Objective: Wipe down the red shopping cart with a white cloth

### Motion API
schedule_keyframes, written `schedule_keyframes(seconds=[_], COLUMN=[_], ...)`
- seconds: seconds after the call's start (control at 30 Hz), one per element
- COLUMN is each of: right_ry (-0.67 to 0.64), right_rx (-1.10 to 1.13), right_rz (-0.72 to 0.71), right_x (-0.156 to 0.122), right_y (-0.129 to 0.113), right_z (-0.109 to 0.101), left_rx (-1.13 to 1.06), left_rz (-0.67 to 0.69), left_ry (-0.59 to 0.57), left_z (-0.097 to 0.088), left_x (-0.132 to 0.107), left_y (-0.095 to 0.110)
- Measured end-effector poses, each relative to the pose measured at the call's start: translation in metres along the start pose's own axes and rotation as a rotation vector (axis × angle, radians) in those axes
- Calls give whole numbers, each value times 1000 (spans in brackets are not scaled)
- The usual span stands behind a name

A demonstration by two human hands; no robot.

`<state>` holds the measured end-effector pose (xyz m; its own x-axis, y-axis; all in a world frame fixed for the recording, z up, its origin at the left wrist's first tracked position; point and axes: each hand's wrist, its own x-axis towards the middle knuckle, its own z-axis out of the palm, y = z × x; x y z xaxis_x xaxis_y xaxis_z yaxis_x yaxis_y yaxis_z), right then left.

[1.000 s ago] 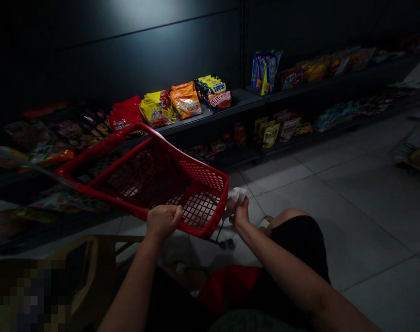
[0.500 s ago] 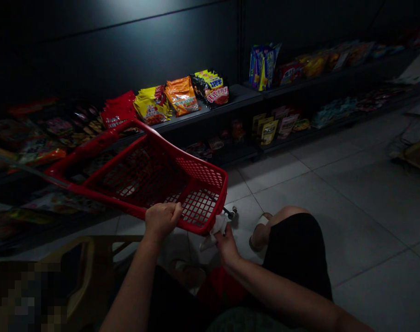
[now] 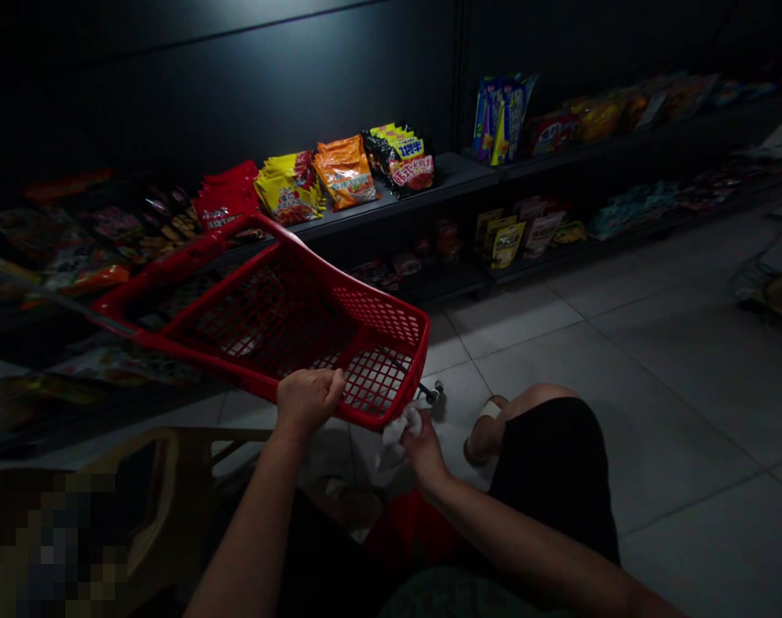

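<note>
A red plastic shopping basket (image 3: 378,322) with a mesh body is tilted up off the floor in front of me. My left hand (image 3: 308,401) is closed on its near rim. My right hand (image 3: 420,445) is closed on a white cloth (image 3: 396,427) and presses it against the basket's lower near corner. A small wheel (image 3: 433,394) shows under that corner. I am seated, with my right knee (image 3: 545,412) in black shorts beside the basket.
Low dark shelves (image 3: 455,180) along the wall carry snack and noodle packets (image 3: 345,172). A tan plastic stool (image 3: 165,481) stands at lower left. Grey floor tiles (image 3: 654,360) stretch to the right, where something sits at the edge (image 3: 777,292).
My right hand with the cloth moved from the basket's right outer side down to its lower near corner. The basket shifted slightly; my left hand kept its grip.
</note>
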<state>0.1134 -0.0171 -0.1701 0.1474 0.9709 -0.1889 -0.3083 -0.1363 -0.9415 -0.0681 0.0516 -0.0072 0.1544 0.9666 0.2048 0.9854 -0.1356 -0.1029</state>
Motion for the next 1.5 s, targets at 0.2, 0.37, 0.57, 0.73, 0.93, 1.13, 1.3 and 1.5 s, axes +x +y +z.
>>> schedule_keyframes(seconds=[0.2,0.37,0.57,0.73,0.93,1.13,1.3,1.5], right_ry=[-65,-116,-189,-238,-201,-208,-151,-308], right_rx=[-150,-90,-195,-292,-324,-272,-325,-434], right_rz=[-135,-6,-222,-426,-414,-399,-387,-387], right_x=[-19,-5,-21,-26,-22,-8,-10,-26], right_y=[-22,-4,-32,-22,6,-35,-32,-16], right_z=[-9,-13,-5,-13,-26,-24,-18,-23], left_rx=[-4,-29,-34,-34,-39,-32,-15,-10], left_rz=[0,15,12,18,11,8,6,-4], left_ry=[19,37,58,58,50,36,28,-4], left_z=[1,1,1,0,-3,-3,-2,-2], left_x=[-1,-1,-2,-2,-2,-2,-1,-5], left_y=[-1,0,-1,2,5,5,5,-6])
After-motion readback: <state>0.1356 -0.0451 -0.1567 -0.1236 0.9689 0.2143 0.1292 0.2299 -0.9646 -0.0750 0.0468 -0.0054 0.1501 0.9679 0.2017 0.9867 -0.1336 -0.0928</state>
